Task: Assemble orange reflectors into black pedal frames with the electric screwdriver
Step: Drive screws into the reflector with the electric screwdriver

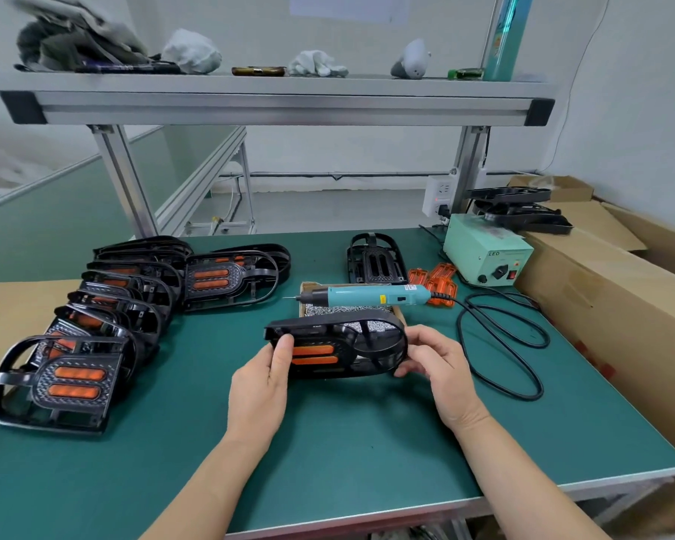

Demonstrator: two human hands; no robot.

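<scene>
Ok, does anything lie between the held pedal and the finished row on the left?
Nothing visible does. The left hand and right hand grip the pedal frame; only bare green mat separates it from the finished pedals.

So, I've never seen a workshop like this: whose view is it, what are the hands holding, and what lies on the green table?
No machine here: a person works bare-handed, and the one picture comes from a wide-angle camera on their head, looking down. The left hand and right hand grip a black plastic pedal frame with orange reflector strips in it, above the green mat. Behind lies a teal electric screwdriver across a cardboard box of silver screws. Left: a row of pedal frames with reflectors in. Farther back: loose orange reflectors, an empty black frame, a pale green power box.
</scene>
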